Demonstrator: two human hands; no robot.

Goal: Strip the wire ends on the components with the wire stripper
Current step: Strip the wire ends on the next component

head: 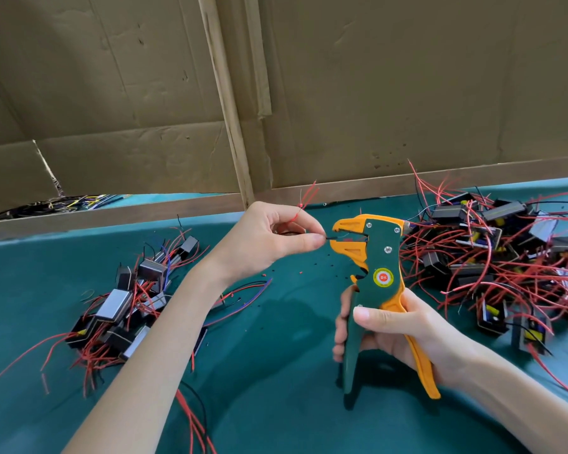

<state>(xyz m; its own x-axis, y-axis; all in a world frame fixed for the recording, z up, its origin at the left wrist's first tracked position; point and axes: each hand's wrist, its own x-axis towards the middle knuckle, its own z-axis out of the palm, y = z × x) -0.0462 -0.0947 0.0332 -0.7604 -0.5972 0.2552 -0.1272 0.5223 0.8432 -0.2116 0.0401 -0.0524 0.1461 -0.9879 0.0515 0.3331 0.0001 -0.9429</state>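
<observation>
Teal cloth (30, 273) covers the whole work surface, creased in places and speckled near the middle with tiny red and black scraps of insulation (300, 272). Along the far edge runs a low brown ledge (112, 211), and above it the room is closed off by large sheets of plain cardboard (112, 77), dented and scuffed, with a pale wooden batten (225, 103) leaning across the join. At the far left, behind the ledge, lies a heap of thin dark and yellow wire offcuts (63, 203).

On the left of the cloth sits a pile of small black block components (125, 309) with red wires splaying out; a larger, denser pile (492, 257) fills the right side, its red leads tangled together.

Between the piles, the right hand (400, 332) grips the wire stripper (379, 273) upright above the cloth, fingers wrapped round the green handle, the orange one against the palm, and thumb laid across the front. The handles stand spread apart. The left hand (269, 240) is closed in a pinch, thumb and forefinger holding a short black wire (332, 238) whose end lies in the stripper's orange head. Thin red wires (305, 196) stick up from behind this hand; what else lies in its palm cannot be made out
</observation>
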